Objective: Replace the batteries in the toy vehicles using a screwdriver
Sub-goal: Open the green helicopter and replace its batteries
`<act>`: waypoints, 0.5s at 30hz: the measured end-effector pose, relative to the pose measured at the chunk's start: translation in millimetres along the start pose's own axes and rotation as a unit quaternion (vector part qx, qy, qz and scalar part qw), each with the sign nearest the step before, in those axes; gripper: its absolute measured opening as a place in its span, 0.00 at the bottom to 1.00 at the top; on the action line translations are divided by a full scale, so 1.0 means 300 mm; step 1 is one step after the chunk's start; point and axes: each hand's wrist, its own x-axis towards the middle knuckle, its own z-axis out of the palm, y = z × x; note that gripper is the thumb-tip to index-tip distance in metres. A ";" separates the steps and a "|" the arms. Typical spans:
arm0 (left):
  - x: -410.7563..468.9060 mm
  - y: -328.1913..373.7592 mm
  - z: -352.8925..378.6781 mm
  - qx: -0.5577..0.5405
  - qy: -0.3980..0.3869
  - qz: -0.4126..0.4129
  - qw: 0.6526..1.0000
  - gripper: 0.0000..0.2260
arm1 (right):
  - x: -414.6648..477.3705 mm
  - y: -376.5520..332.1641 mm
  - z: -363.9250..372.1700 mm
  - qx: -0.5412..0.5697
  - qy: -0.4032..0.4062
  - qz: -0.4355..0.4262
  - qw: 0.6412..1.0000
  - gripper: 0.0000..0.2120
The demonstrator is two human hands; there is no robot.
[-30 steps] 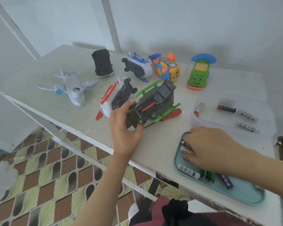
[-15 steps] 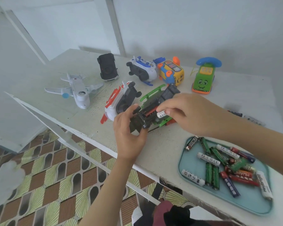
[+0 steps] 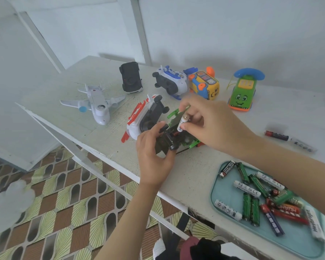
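In the head view we look down on a scuffed white table [image 3: 195, 171] crossing the frame from upper left to lower right, with pale walls behind it and a brown-and-yellow patterned floor [image 3: 64, 203] below. At frame centre our left hand [image 3: 154, 158] grips the dark, green-trimmed toy vehicle [image 3: 176, 136] near the table's front edge, while our right hand [image 3: 210, 124] pinches a white battery [image 3: 182, 123] just over it. In the lower right, a teal tray [image 3: 296, 243] holds loose green, red, white and black batteries [image 3: 250, 209].

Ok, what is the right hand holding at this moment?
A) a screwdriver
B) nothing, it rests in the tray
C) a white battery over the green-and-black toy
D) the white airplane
C: the right hand pinches a white battery just above the green-and-black toy, which the left hand grips at the table edge.
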 end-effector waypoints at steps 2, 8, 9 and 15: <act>-0.003 0.002 -0.002 -0.003 -0.002 0.004 1.000 0.29 | 0.001 0.008 -0.003 -0.042 -0.009 -0.038 0.998 0.06; 0.004 0.005 -0.001 -0.009 0.002 0.010 1.000 0.28 | 0.014 0.042 0.011 -0.109 -0.080 -0.122 0.983 0.11; 0.002 0.005 -0.001 -0.008 0.003 0.008 1.000 0.28 | 0.013 0.045 0.012 -0.105 -0.088 -0.116 0.984 0.11; 0.004 0.004 -0.004 -0.005 0.000 0.007 1.000 0.31 | 0.010 0.050 0.010 -0.070 -0.025 -0.130 0.989 0.10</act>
